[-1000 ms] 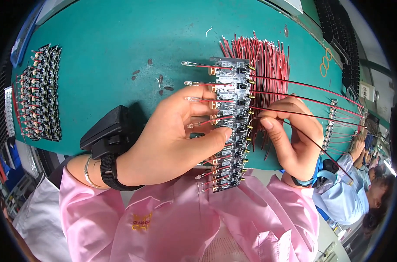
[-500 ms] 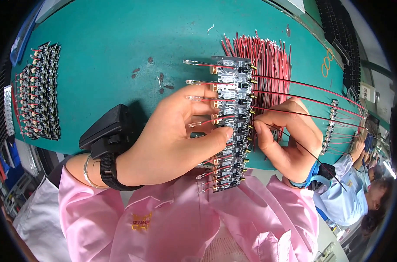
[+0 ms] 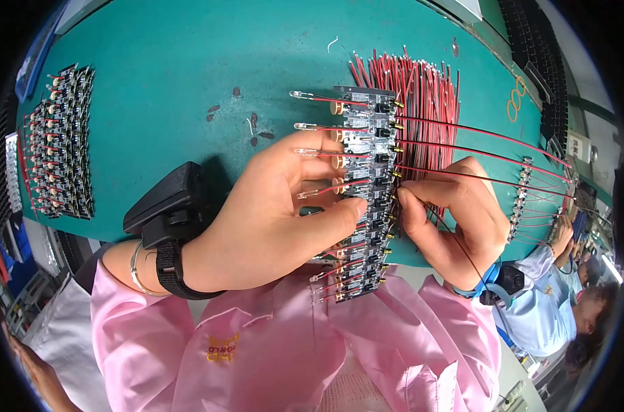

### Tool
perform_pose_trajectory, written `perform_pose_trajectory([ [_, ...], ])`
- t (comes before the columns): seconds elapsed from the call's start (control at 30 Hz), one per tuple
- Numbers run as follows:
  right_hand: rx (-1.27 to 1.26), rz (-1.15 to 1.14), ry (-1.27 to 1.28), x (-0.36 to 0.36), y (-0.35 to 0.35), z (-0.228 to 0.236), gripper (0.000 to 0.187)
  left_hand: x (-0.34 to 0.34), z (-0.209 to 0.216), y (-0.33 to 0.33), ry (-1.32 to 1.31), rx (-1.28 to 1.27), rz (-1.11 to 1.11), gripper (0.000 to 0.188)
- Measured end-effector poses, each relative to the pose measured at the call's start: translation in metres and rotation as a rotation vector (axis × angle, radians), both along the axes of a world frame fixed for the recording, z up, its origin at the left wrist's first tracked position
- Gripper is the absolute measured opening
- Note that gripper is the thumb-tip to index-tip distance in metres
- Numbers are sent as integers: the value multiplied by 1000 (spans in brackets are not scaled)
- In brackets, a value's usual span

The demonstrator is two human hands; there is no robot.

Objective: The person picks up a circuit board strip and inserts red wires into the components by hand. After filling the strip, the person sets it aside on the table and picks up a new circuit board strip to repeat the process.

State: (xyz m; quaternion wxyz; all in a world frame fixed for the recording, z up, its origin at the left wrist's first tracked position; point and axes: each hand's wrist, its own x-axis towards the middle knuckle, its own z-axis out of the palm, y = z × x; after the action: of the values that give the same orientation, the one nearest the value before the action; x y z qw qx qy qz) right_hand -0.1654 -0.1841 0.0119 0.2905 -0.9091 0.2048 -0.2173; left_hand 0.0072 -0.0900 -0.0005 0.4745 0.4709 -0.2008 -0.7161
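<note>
A long black circuit board strip (image 3: 368, 144) stands raised over the green table, held near its middle by my left hand (image 3: 277, 220). The thumb presses on its face, and the other fingers go behind it. Clear LEDs (image 3: 305, 126) on short red leads stick out along its left side. From its right edge, several red and black wires (image 3: 477, 151) run off to the right. My right hand (image 3: 456, 220) pinches a dark wire (image 3: 456, 240) between thumb and forefinger, close to the board's right edge. The wire's tip is hidden at the fingertips.
A pile of red and black wires (image 3: 428, 103) lies behind the board. Stacked circuit boards (image 3: 61, 144) rest at the far left. Orange rubber bands (image 3: 513, 103) lie at the right. Another board strip (image 3: 521, 196) stands near a co-worker in light blue (image 3: 542, 302).
My right hand has shifted slightly, and the pinched wire's loose end now hangs lower, nearer the wrist. Another person's hand has appeared at the lower left. My left hand keeps its grip.
</note>
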Motion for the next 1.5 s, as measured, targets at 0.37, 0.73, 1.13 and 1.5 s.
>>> perform_pose_trajectory([
  [0.37, 27, -87, 26, 3, 5, 0, 15, -2, -5, 3, -21, -34, 21, 47],
  [0.73, 83, -110, 31, 5, 8, 0, 14, -4, -7, 6, -123, -105, 25, 49],
  [1.13, 65, -87, 36, 6, 8, 0, 14, -4, -9, 7, -141, -140, 5, 50],
  [1.5, 897, -426, -197, -14, -11, -2, 16, 3, 4, -3, 8, 31, -7, 37],
])
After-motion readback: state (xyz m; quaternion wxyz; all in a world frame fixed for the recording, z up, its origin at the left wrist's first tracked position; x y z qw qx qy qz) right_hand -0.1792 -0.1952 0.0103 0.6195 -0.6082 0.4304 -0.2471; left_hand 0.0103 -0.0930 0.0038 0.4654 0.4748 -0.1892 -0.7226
